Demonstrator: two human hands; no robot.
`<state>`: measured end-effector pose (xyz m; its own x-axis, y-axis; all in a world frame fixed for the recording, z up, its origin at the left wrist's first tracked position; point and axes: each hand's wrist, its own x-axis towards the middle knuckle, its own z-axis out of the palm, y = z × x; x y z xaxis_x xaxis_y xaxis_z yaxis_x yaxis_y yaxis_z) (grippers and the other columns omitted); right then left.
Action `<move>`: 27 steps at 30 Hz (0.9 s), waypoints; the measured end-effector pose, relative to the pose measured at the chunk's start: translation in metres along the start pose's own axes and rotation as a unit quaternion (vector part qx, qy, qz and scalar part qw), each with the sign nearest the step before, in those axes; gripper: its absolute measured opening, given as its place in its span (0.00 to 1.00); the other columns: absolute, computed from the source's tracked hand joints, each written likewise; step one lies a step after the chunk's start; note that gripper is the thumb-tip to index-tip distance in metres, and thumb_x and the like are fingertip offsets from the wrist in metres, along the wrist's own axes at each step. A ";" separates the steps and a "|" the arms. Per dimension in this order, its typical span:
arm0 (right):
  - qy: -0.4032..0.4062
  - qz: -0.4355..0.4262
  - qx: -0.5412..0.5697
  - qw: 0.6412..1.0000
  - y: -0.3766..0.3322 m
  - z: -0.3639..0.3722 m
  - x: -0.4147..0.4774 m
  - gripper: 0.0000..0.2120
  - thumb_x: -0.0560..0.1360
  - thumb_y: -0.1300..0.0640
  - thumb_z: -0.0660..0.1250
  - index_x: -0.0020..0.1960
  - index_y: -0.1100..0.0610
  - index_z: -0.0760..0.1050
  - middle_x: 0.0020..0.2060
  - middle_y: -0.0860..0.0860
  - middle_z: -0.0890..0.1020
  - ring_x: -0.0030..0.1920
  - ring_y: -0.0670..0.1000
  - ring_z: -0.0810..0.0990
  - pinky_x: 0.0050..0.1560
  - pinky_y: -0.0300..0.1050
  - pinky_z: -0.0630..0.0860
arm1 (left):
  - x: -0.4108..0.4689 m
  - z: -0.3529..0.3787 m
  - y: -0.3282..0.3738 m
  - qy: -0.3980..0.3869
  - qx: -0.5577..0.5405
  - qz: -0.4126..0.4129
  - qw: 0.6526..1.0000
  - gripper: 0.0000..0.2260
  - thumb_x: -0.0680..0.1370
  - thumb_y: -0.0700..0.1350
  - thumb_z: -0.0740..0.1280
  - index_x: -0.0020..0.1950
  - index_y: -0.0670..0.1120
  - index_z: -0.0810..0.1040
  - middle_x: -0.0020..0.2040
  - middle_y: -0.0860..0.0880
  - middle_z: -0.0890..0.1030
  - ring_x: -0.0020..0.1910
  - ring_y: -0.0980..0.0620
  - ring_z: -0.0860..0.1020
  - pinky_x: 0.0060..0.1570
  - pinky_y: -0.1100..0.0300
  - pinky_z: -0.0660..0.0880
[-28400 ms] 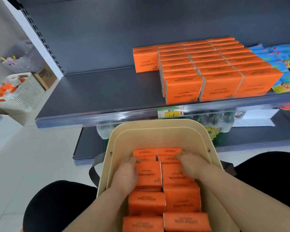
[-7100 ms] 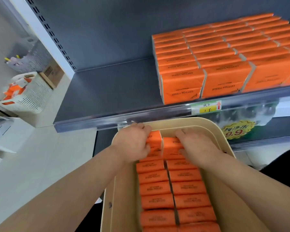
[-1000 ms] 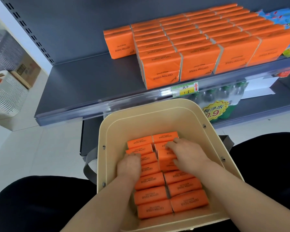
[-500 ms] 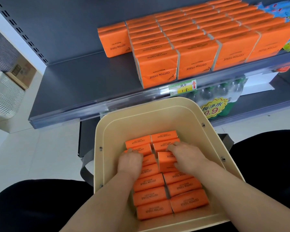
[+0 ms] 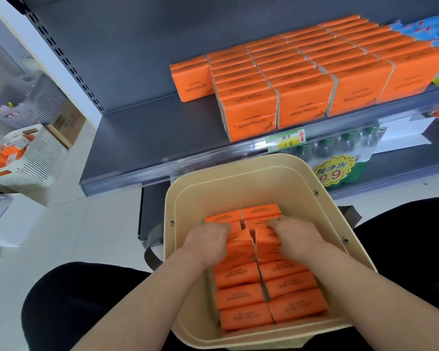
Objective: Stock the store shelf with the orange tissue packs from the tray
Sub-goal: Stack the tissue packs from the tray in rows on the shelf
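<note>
Both hands are down inside the beige tray (image 5: 238,183). The left hand (image 5: 207,240) and right hand (image 5: 295,238) each grasp tilted orange tissue packs (image 5: 241,249) from the two rows. At 12 o'clock, stocked packs (image 5: 304,97) fill the shelf (image 5: 147,133).
</note>
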<state>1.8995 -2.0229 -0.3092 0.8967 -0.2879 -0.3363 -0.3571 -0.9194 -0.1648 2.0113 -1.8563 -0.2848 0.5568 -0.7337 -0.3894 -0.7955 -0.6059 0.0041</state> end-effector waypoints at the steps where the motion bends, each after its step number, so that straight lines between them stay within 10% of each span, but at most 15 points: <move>1: -0.002 -0.002 0.001 1.000 0.000 0.000 0.000 0.19 0.74 0.60 0.63 0.63 0.51 0.68 0.60 0.51 0.74 0.61 0.54 0.74 0.53 0.46 0.73 | -0.001 0.001 -0.001 -0.003 -0.006 0.000 1.000 0.10 0.76 0.40 0.59 0.56 0.46 0.71 0.57 0.45 0.79 0.57 0.43 0.76 0.48 0.55 0.73; 11: -0.003 -0.017 0.003 1.000 0.000 -0.002 -0.005 0.20 0.75 0.61 0.62 0.65 0.52 0.66 0.61 0.52 0.73 0.62 0.54 0.72 0.55 0.46 0.71 | -0.006 0.025 0.001 -0.055 -0.017 -0.016 0.998 0.22 0.77 0.46 0.66 0.68 0.46 0.65 0.64 0.45 0.75 0.62 0.44 0.74 0.58 0.52 0.72; 27: 0.285 -0.010 -0.011 0.958 -0.008 -0.126 -0.020 0.23 0.74 0.55 0.65 0.67 0.48 0.63 0.58 0.48 0.77 0.58 0.53 0.76 0.54 0.48 0.69 | -0.026 -0.107 -0.033 0.284 -0.145 -0.058 0.946 0.18 0.75 0.50 0.67 0.62 0.50 0.69 0.55 0.50 0.79 0.54 0.47 0.78 0.46 0.54 0.74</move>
<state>1.9169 -2.0438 -0.1838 0.9027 -0.3641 0.2290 -0.3383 -0.9298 -0.1447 2.0481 -1.8499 -0.1765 0.7399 -0.6548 0.1538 -0.6685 -0.6907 0.2757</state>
